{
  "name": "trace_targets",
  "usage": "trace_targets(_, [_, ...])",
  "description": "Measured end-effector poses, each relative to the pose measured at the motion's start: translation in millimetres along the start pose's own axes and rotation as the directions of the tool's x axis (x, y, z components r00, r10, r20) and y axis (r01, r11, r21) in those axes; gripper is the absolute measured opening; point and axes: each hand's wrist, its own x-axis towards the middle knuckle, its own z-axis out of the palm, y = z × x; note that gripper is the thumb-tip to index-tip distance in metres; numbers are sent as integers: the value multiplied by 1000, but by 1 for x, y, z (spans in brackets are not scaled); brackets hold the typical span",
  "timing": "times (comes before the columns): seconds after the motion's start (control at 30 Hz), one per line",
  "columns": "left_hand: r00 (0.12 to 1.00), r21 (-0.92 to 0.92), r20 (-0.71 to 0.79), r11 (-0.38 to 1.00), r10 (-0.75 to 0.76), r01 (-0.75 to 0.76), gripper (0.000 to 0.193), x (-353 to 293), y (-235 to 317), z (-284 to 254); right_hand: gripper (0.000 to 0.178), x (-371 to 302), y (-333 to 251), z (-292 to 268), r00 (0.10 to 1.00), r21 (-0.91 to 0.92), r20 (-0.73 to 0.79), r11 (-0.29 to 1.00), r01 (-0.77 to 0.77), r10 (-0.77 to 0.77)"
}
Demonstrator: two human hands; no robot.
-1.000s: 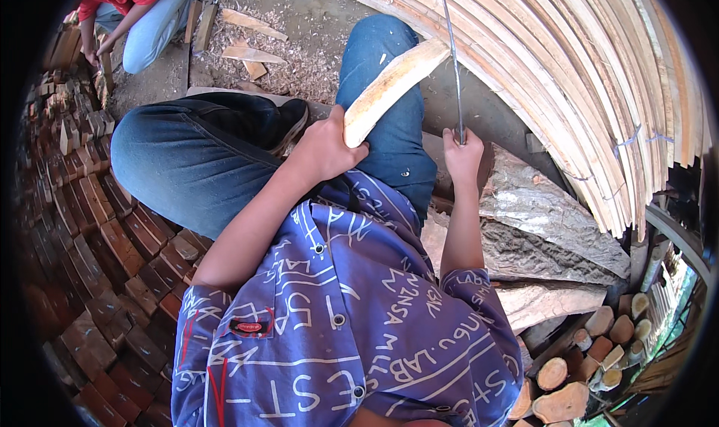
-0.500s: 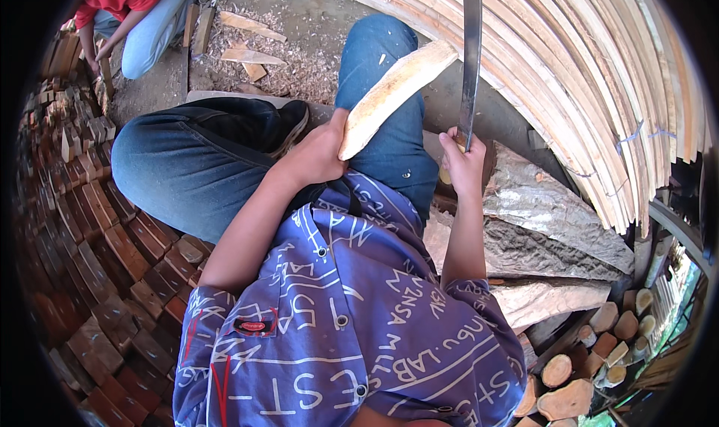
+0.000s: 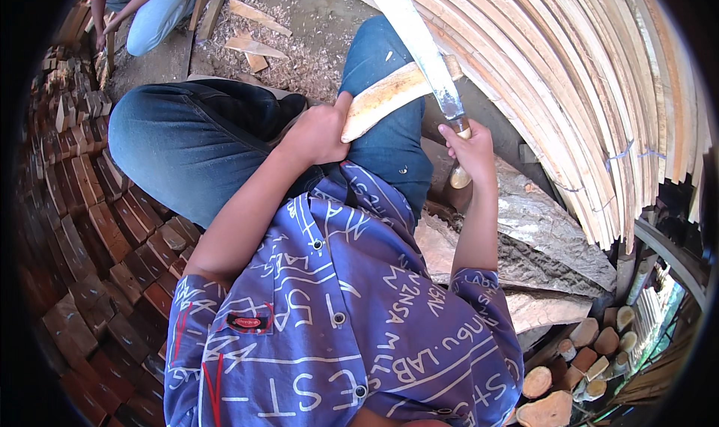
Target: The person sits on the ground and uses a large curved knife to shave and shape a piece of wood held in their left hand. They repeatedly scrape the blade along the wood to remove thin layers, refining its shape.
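A curved, pale piece of wood (image 3: 386,100) slants across my raised knee. Its near end is gripped in my left hand (image 3: 320,133), fingers wrapped round it. My right hand (image 3: 472,148) closes on the light-coloured handle of a machete (image 3: 419,41). The long blade points up and to the left, its shiny flat side showing, and crosses over the far part of the wood. Whether the blade touches the wood I cannot tell.
Long, thin wooden strips (image 3: 554,90) lie bundled at the right. Stacked brown wood blocks (image 3: 97,225) fill the left. Bark slabs (image 3: 550,225) and cut logs (image 3: 543,408) are at my right. Offcuts (image 3: 255,47) lie among shavings ahead. Another person (image 3: 161,15) sits at the far left.
The machete has tilted to the left and turned its flat side up, so its blade now crosses the wood. The wood has dipped slightly at its far end.
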Motion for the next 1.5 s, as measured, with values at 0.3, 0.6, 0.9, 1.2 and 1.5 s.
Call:
trace_targets(0.3, [997,-252,-72,968,-13,-6,35,-4,11,13,21,3,-7,22,914,-255,-289,944,211,-283])
trace_targets(0.6, [994,-261,-83,964,-74,50,35,-8,15,16,18,-23,-3,35,928,-467,-177,857,216,-329])
trace_targets(0.9, [990,-332,-82,939,-117,84,34,-6,23,15,14,3,-21,27,934,-337,-226,921,193,-278])
trace_targets(1.2, [985,-274,-83,954,-151,123,33,-5,22,22,12,-29,-2,24,952,-303,-226,944,133,-207])
trace_targets(1.5, [981,-333,-125,938,-149,100,32,0,19,26,12,-24,-3,31,962,-267,-192,954,137,-192])
